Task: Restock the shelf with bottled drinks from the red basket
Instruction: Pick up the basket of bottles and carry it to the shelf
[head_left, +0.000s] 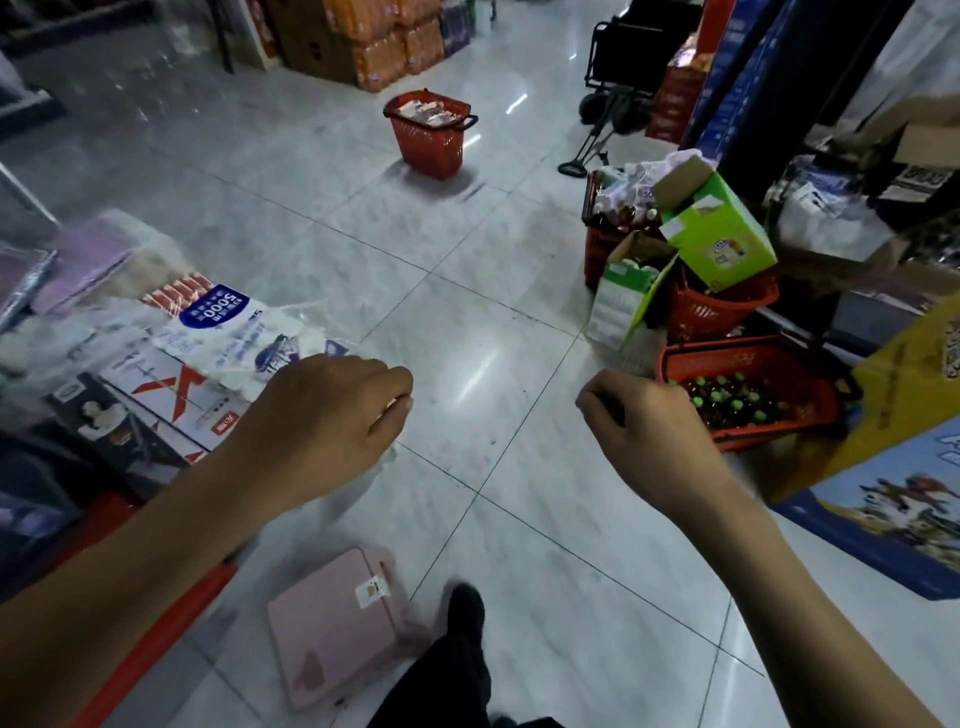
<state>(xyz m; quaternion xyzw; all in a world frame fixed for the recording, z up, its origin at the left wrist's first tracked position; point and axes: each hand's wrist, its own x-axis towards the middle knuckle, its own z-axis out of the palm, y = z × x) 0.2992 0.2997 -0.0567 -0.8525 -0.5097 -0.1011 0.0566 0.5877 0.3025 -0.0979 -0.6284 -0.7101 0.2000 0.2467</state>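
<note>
A red basket (810, 387) stands on the floor at the right, holding several dark bottles with green caps (732, 397). My right hand (644, 426) hovers just left of it, fingers curled shut, holding nothing. My left hand (332, 421) hangs over the floor at centre left, loosely closed and empty. The shelf at the right edge is blurred and mostly out of frame.
Two more red baskets (722, 312) with green cartons (719, 234) stand behind the bottle basket. Another red basket (431, 132) sits far up the aisle. Stacked packs (208, 332) line the left. A pink flat box (337, 629) lies near my foot. Large boxes (893, 499) sit at right.
</note>
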